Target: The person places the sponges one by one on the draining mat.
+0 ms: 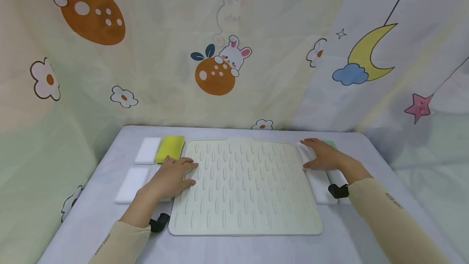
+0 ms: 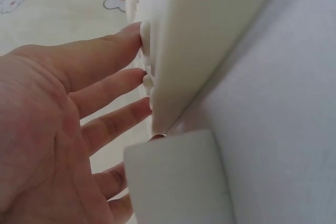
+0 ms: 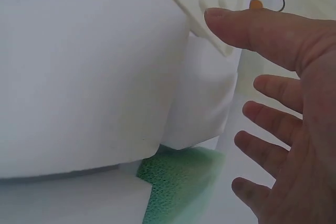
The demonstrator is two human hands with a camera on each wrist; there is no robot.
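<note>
A cream drying mat with raised oval ridges (image 1: pixel 245 190) lies flat on the white-covered table. At its left edge my left hand (image 1: pixel 172 178) rests with fingers spread, fingertips on the ridges; the left wrist view shows the thumb and fingers (image 2: pixel 105 124) against the mat's side. My right hand (image 1: pixel 324 156) hovers by the opposite edge, fingers apart, above white foam-like blocks (image 1: pixel 321 186). In the right wrist view, its thumb overlaps the mat's corner (image 3: pixel 210 19). A porous green sponge (image 3: pixel 181 182) sits beside those blocks, mostly hidden by the hand in the head view.
Left of the mat lie a yellow sponge (image 1: pixel 170 149) and white blocks (image 1: pixel 132 185), one partly under my left hand. A printed fabric curtain (image 1: pixel 157 60) hangs behind the table and along both sides. Black wrist devices (image 1: pixel 338 191) sit at both cuffs.
</note>
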